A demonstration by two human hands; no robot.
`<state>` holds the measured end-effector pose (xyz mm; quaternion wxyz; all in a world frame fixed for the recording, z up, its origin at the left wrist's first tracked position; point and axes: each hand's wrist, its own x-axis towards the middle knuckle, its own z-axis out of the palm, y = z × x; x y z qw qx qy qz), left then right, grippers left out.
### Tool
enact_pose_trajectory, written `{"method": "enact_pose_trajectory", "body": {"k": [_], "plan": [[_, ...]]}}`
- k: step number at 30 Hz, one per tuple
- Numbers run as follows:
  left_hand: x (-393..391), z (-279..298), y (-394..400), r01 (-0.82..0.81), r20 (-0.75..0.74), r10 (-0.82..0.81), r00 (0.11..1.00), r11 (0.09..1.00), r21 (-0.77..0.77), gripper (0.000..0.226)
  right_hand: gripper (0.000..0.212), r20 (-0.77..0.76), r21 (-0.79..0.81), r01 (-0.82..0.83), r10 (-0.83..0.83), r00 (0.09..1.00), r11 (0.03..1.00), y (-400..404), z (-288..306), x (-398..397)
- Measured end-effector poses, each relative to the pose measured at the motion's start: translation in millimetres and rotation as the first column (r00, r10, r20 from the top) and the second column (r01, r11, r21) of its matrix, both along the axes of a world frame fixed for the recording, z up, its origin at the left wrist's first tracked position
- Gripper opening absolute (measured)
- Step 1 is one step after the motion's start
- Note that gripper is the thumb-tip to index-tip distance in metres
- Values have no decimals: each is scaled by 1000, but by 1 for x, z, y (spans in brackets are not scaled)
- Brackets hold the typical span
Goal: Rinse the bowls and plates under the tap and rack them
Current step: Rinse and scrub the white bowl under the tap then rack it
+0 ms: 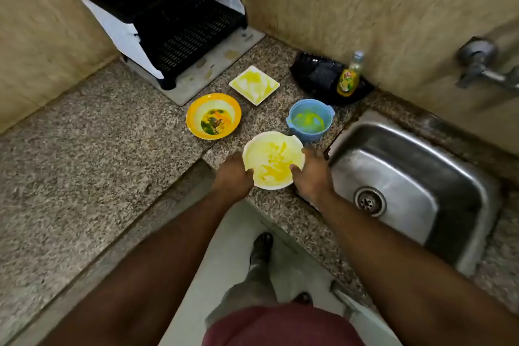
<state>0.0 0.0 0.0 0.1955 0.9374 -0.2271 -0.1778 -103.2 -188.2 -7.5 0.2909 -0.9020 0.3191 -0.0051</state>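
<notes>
A white bowl smeared with yellow residue sits near the counter's front edge. My left hand grips its left rim and my right hand grips its right rim, thumbs over the edge. Behind it stand a blue bowl with handles, an orange-yellow bowl and a square white plate, all soiled yellow. The steel sink lies to the right, with the tap on the wall above it. A black dish rack stands at the back left.
A dish soap bottle stands on a black corner tray by the wall. The rack rests on a stained mat. Granite counter stretches out to the left. My foot shows on the floor below.
</notes>
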Motion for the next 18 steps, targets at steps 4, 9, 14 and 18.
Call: {"method": "enact_pose_trajectory", "body": {"k": [4,9,14,18], "plan": [[1,3,-9,-183,-139,185,973,983,25,47,51,-62,87,158,-153,986,984,-1,-7,10],[9,1,-21,-394,-337,361,870,918,-34,55,37,-211,313,309,-251,945,898,-22,-45,20],[20,-17,-38,-515,-506,395,767,849,-118,47,22,-165,462,376,-338,927,804,-29,3,-4],[16,-7,-80,-435,-549,278,789,883,-178,37,16,-90,574,454,-499,862,681,-55,25,-39]]}}
